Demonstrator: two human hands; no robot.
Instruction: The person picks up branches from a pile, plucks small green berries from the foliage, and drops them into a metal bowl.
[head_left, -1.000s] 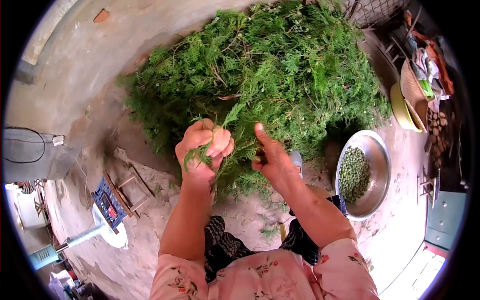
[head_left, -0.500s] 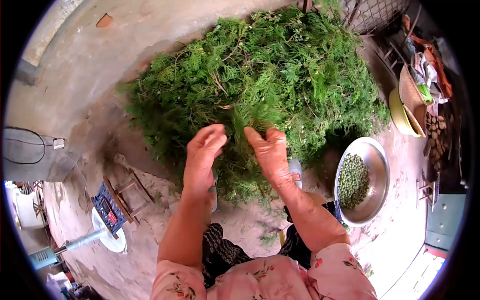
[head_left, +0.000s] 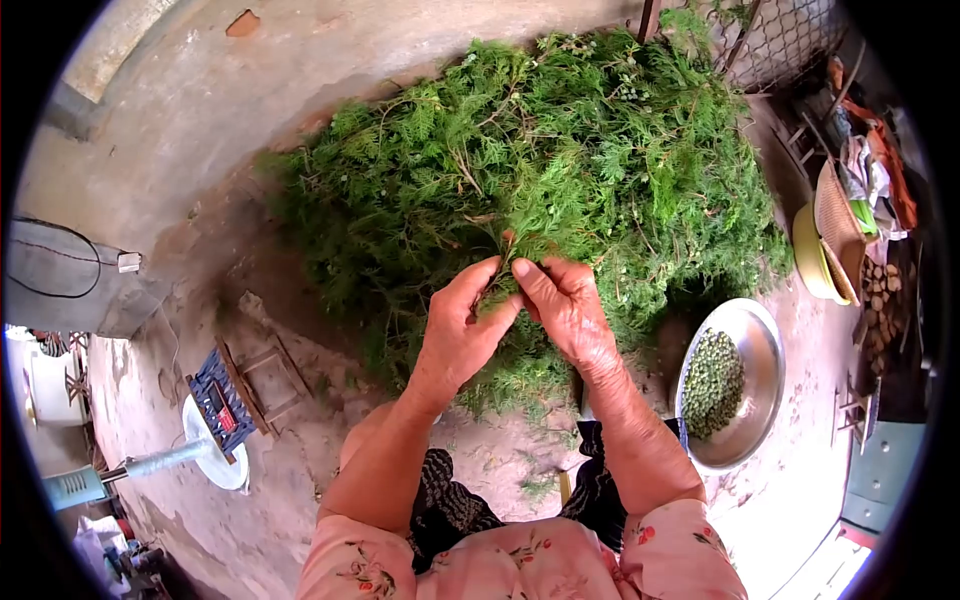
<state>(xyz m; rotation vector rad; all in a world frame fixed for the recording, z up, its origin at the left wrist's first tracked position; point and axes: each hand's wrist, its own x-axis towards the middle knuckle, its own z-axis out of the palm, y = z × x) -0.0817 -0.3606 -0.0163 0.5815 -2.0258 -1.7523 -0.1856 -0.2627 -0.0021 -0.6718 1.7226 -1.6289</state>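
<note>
A large heap of green evergreen branches with flat, scaly foliage lies in front of me. Over its near edge, my left hand and my right hand meet with their fingertips almost touching. Between them is an evergreen sprig, pinched by thumb and fingers on both sides. Whether a green cone is under the fingertips is hidden. To the right of my right forearm stands a metal basin partly filled with small green cones.
A small wooden stool and a round-based fan stand at left. On the far right are a yellow basin, a woven basket and a pile of brown pieces. A wall rises behind the heap.
My hands were apart over the foliage, the right one pinching a leafy tip. Now the left has moved right and both meet on the sprig. The view has shifted slightly.
</note>
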